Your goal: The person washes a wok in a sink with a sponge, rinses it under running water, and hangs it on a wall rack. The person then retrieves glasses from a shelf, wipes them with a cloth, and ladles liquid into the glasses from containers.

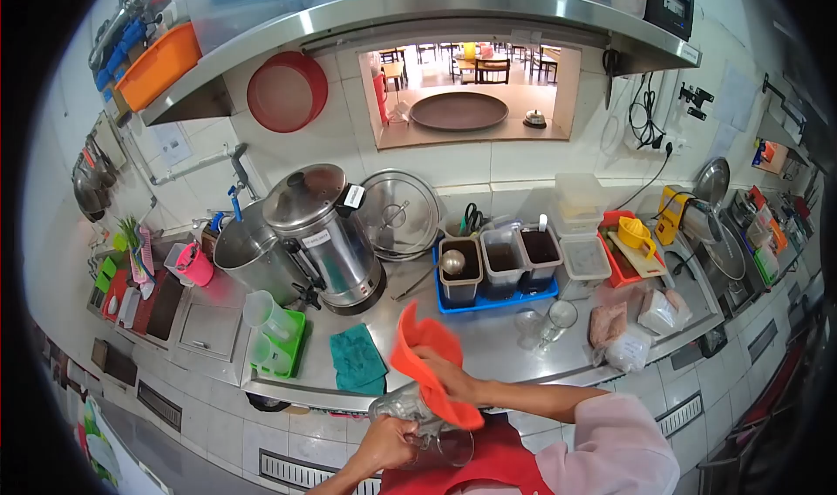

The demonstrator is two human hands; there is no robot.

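Near the front edge of the steel counter, my left hand (388,445) is closed round a clear glass mug (405,409). An orange-red cloth (429,342) is bunched in my right hand (445,375), pressed against the mug's upper part. Part of the mug is hidden by the cloth. A folded green cloth (357,360) lies on the counter to the left. Another glass mug (560,316) stands on the counter to the right, with a clear glass (528,325) beside it.
A steel urn (327,251) and a large pot (253,251) stand at the left, behind a green tray (296,345) with plastic jugs. A blue tray (497,301) holds dark liquids. Wrapped bags (626,348) and a red basket (609,225) are at the right.
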